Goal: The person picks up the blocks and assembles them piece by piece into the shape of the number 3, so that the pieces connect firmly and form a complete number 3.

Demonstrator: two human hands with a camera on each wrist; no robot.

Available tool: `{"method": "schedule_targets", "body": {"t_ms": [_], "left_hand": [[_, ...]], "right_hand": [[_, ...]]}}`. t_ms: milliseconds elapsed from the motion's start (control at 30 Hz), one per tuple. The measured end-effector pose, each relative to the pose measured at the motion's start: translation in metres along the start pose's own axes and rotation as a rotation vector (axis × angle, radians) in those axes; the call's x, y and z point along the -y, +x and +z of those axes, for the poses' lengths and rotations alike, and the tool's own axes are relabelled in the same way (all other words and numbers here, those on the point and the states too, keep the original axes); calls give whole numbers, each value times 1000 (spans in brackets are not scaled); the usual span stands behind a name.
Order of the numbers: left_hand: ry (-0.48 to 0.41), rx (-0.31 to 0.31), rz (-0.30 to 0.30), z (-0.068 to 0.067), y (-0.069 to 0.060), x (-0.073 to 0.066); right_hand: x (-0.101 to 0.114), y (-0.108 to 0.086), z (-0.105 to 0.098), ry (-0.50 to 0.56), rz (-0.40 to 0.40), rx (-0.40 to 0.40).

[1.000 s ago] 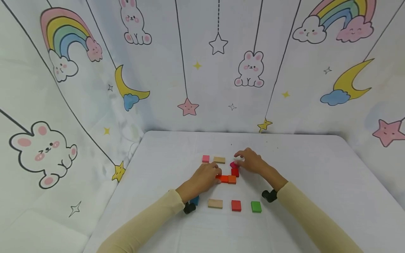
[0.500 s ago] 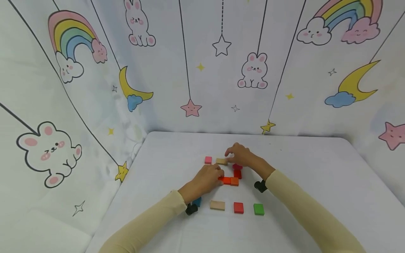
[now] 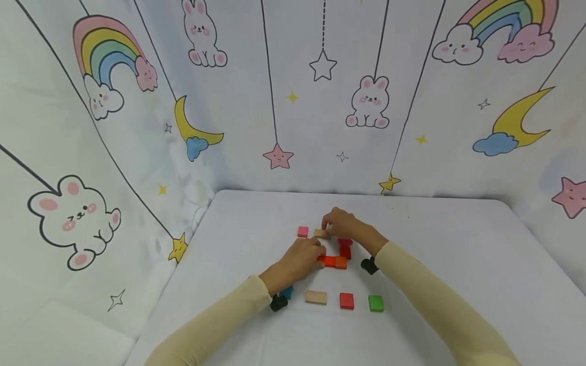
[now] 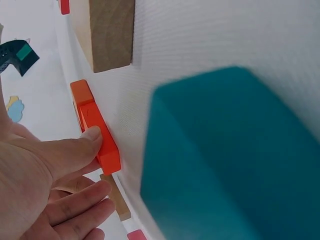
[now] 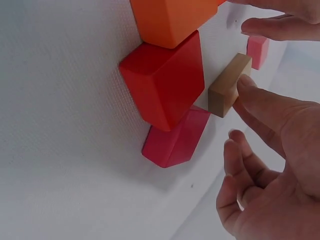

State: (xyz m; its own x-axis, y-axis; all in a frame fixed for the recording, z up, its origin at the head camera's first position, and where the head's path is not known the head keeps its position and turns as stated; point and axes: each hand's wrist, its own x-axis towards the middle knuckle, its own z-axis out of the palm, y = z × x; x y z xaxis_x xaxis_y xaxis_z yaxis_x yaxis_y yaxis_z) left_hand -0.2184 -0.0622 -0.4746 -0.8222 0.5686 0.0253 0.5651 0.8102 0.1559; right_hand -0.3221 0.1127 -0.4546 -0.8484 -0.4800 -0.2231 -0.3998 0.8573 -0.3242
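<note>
My left hand pinches an orange-red block between thumb and fingers, and the block lies on the white table. An orange block touches its right end. Behind that sit a red block and a crimson block, joined in a bent row. Farther back, my right hand reaches over a small wooden block. Its thumb presses one side and the index finger lies behind, partly hidden; the other fingers are loosely bent. A pink block lies left of the wooden block.
Nearer the front edge, a blue block, a second wooden block, another red block and a green block form a spaced row. The left wrist and its black camera partly cover the blue one. A patterned cloth hangs behind.
My right hand has moved left from the crimson block to the back wooden block and now grips it. The left hand stays on the orange-red block. The head view has shifted slightly.
</note>
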Motion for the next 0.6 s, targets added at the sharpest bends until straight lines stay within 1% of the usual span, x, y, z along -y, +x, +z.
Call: {"method": "schedule_targets", "body": {"t_ms": [167, 333, 600], "left_hand": [[9, -4, 0, 1, 0, 0], [17, -5, 1, 2, 1, 1], [24, -4, 9, 4, 2, 1]], "right_hand": [[1, 0, -2, 20, 13, 19], [1, -1, -6, 56, 23, 56], [-4, -5, -8, 90, 30, 98]]}}
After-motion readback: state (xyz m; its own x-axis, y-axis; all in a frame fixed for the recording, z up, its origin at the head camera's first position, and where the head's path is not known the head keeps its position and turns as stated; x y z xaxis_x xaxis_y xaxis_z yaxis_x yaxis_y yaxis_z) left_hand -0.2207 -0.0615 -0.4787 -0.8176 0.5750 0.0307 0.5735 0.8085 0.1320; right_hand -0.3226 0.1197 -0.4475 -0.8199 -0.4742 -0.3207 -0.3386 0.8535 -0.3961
